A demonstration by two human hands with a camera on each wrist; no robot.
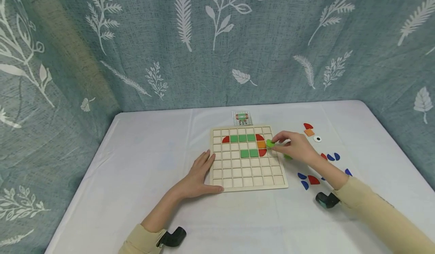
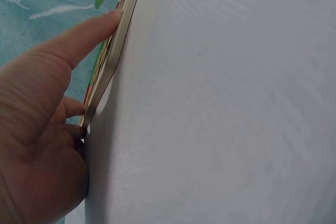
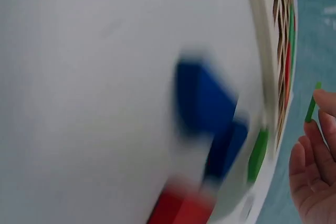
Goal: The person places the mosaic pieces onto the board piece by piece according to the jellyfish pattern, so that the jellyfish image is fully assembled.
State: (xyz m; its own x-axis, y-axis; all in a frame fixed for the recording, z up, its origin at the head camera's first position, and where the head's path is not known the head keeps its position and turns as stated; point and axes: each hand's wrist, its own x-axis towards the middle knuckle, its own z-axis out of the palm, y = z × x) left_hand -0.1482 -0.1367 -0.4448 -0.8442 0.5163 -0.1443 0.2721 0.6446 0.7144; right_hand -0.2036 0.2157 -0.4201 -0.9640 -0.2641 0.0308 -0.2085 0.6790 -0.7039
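Note:
A wooden grid board point(image 1: 237, 172) lies on the white table. My left hand point(image 1: 197, 176) rests against its left side, thumb point(image 2: 97, 30) on the near edge and fingers along the left edge. My right hand point(image 1: 295, 146) pinches a light green flat piece point(image 1: 270, 143) between thumb and fingertips, over the board's right columns, beside an orange square point(image 1: 261, 144). In the right wrist view that green piece point(image 3: 313, 103) is seen edge-on. Set in the grid are several green squares point(image 1: 242, 138) and red rounded pieces point(image 1: 263, 152). Another green piece point(image 1: 287, 157) lies partly hidden under my right hand.
Behind the board lies a small picture card point(image 1: 242, 118). Right of it are a loose red piece point(image 1: 308, 126), an orange piece point(image 1: 309, 132) and a white disc with a black dot point(image 1: 317, 139). Several blue half-circles point(image 1: 304, 185) and a red quarter-circle point(image 1: 313, 180) lie near my right forearm.

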